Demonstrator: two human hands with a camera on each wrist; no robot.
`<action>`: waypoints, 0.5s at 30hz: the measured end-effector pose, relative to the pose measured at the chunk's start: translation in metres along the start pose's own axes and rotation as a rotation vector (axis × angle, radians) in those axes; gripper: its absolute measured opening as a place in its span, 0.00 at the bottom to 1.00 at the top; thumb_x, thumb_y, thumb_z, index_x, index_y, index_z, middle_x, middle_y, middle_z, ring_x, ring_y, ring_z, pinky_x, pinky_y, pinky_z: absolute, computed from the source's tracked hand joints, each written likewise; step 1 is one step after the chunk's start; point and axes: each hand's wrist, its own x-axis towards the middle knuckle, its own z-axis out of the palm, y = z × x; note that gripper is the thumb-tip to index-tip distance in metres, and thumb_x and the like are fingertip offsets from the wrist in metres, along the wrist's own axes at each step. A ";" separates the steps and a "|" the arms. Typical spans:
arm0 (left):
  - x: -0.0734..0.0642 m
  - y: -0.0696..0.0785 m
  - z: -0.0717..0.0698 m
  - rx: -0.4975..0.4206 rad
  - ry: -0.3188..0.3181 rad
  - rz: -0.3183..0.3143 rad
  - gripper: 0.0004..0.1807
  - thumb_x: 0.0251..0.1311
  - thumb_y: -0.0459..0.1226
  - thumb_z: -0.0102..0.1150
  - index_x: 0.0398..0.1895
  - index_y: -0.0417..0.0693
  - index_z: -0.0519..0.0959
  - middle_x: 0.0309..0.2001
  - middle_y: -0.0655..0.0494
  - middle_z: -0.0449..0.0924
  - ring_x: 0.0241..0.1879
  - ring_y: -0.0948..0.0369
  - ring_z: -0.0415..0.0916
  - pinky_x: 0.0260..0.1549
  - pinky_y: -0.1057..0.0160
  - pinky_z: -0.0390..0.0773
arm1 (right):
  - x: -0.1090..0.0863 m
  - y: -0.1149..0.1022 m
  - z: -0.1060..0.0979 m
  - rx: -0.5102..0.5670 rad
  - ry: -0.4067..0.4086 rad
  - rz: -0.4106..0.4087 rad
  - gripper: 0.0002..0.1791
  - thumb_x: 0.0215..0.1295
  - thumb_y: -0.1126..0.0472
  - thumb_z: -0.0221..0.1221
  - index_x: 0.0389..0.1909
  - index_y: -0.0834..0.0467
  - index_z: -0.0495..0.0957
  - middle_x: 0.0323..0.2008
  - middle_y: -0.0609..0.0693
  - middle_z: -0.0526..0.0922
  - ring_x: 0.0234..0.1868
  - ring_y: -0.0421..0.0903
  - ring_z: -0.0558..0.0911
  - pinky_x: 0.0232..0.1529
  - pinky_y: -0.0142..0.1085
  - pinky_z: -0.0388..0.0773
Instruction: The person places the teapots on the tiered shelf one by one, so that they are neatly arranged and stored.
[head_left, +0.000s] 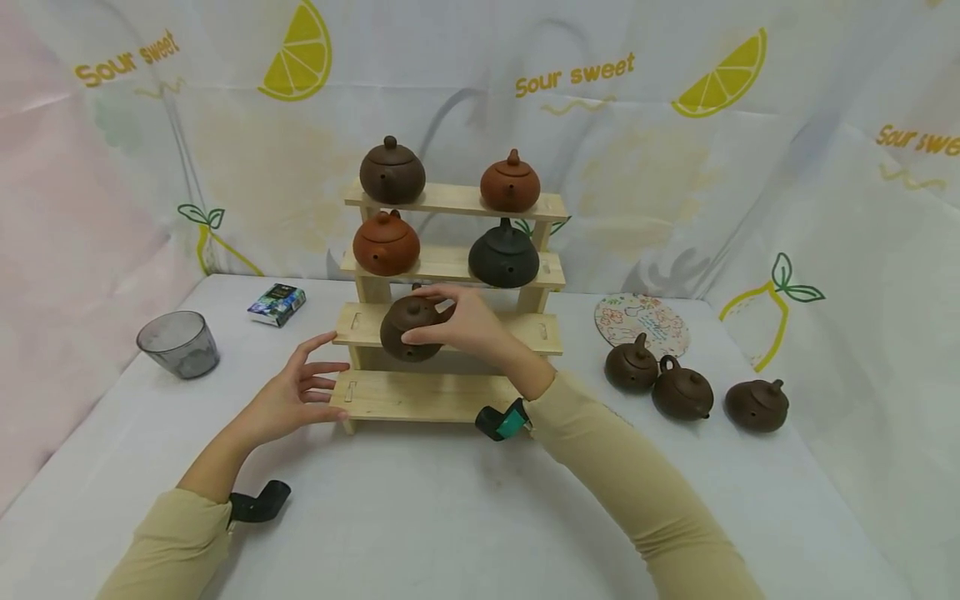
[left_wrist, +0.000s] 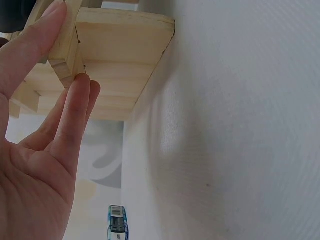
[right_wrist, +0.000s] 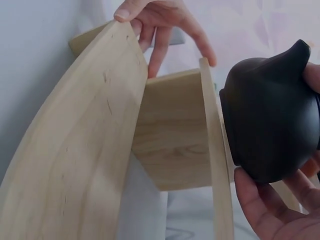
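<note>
My right hand (head_left: pixel 472 321) grips a dark brown teapot (head_left: pixel 408 329) from its right side, spout toward me. The teapot is over the left part of the second shelf from the bottom of a wooden stand (head_left: pixel 427 396); in the right wrist view its base (right_wrist: pixel 229 127) is right at that shelf board (right_wrist: pixel 217 150). At the stand's left end, my left hand (head_left: pixel 288 396) has its fingers spread and fairly straight. Its thumb (left_wrist: pixel 37 42) touches the lowest shelf's end, and the index finger (right_wrist: pixel 197 37) reaches the shelf above.
Higher shelves bear a brown teapot (head_left: pixel 392 173), two reddish teapots (head_left: pixel 510 185) and a black teapot (head_left: pixel 504 257). On the right are three brown teapots (head_left: pixel 682 393) and a round patterned mat (head_left: pixel 645 321). A glass cup (head_left: pixel 180 346) and small box (head_left: pixel 277 305) stand left.
</note>
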 end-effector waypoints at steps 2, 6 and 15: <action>0.000 0.000 0.000 0.001 0.000 0.004 0.59 0.42 0.35 0.74 0.72 0.64 0.43 0.60 0.36 0.66 0.49 0.45 0.73 0.43 0.66 0.76 | 0.003 -0.001 0.005 0.002 -0.001 0.009 0.32 0.47 0.55 0.71 0.57 0.51 0.74 0.53 0.47 0.73 0.40 0.46 0.77 0.32 0.35 0.77; 0.001 0.000 0.000 0.002 0.001 0.005 0.59 0.41 0.35 0.74 0.72 0.64 0.43 0.59 0.36 0.67 0.49 0.45 0.73 0.43 0.67 0.76 | 0.011 -0.003 0.015 -0.005 0.005 0.011 0.33 0.47 0.54 0.72 0.57 0.51 0.74 0.53 0.47 0.73 0.41 0.45 0.77 0.32 0.33 0.77; 0.000 0.000 0.000 0.015 0.000 0.002 0.59 0.42 0.35 0.74 0.72 0.63 0.42 0.60 0.36 0.67 0.50 0.44 0.73 0.45 0.62 0.76 | 0.025 -0.005 0.029 -0.013 0.073 -0.030 0.31 0.48 0.54 0.71 0.56 0.52 0.76 0.53 0.47 0.75 0.47 0.44 0.74 0.37 0.31 0.76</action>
